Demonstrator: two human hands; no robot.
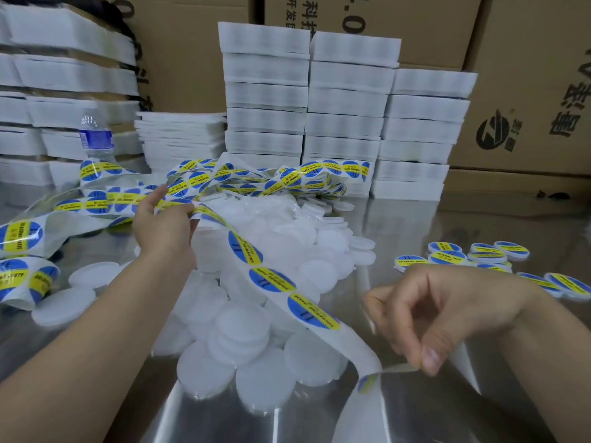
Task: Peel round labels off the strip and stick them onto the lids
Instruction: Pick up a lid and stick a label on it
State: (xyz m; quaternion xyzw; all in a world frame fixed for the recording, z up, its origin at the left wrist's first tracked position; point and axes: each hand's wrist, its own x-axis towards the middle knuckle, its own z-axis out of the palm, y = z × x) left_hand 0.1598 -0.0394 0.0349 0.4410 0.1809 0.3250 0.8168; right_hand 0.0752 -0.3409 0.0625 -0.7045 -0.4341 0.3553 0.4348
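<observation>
Label strip (pixel 271 279) stretched between both hands above the pile of lids (pixel 243 330).
Left hand (pixel 166 228) gripped it at 10 o'clock; right hand (pixel 447 314) pinched its bare end at 4 o'clock.

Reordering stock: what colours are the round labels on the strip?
Blue with a yellow band of dark print across the middle, on white backing; labels show best in the head view.

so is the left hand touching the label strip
Touching. The head view shows the left hand pinching the label strip between thumb and fingers above the pile of lids.
</observation>
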